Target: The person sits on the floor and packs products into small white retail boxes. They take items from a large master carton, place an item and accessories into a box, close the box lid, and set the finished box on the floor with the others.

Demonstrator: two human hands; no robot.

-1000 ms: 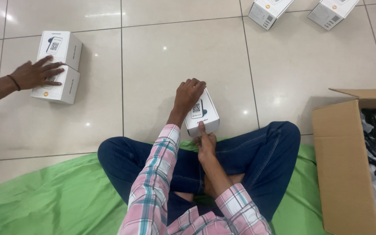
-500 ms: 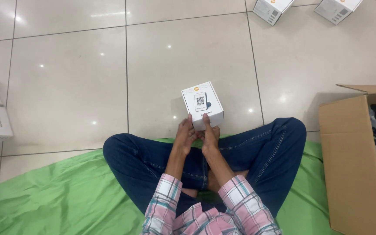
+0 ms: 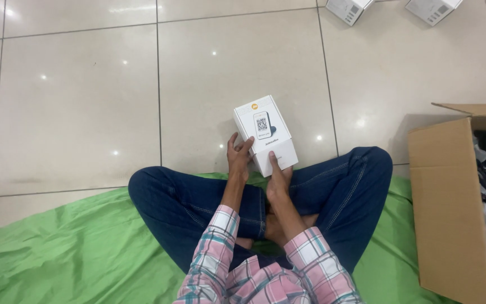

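Head view: I am holding 1 small white box (image 3: 265,134) in both hands above my crossed legs.
Left hand (image 3: 238,159) is gripping its left edge, right hand (image 3: 277,181) is pinching its near end; both are closed on it. Inspection step, I judge; turning it next calls for regripping. Box looks rectangular, intact, printed on top.

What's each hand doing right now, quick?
Left hand: fingers closed on the left side of the small white box.
Right hand: gripping the same box's near end, thumb pressed on its top.
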